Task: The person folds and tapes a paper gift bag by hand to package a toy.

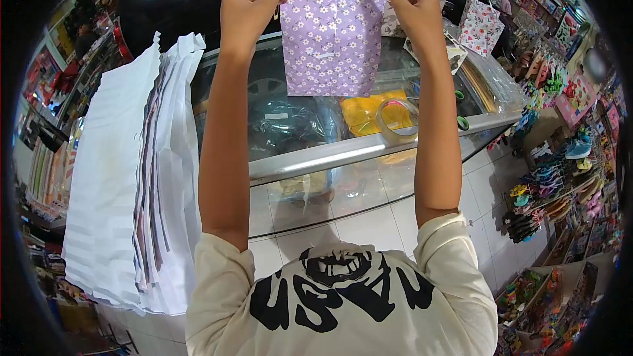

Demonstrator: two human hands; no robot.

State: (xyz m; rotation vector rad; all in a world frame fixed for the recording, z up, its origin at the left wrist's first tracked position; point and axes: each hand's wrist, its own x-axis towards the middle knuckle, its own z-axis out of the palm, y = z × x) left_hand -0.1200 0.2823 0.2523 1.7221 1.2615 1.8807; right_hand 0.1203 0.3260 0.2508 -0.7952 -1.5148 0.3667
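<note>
A purple paper piece with white flowers (331, 46), shaped like a flat bag, hangs upright above the glass counter. My left hand (254, 10) pinches its top left corner between thumb and fingers. At the top right corner, my right hand (415, 8) grips it the same way. A folded strip runs along the top edge between both hands. Below and to the right, a roll of clear tape (397, 120) rests at the counter's front edge, partly over a yellow packet (372, 113).
A tall stack of white paper sheets (109, 178) stands at the left. The glass counter (316, 163) has a metal front edge. Floral paper bags (480, 26) sit at the back right, near plastic-wrapped items. Shelves of small goods (550, 184) line the right side.
</note>
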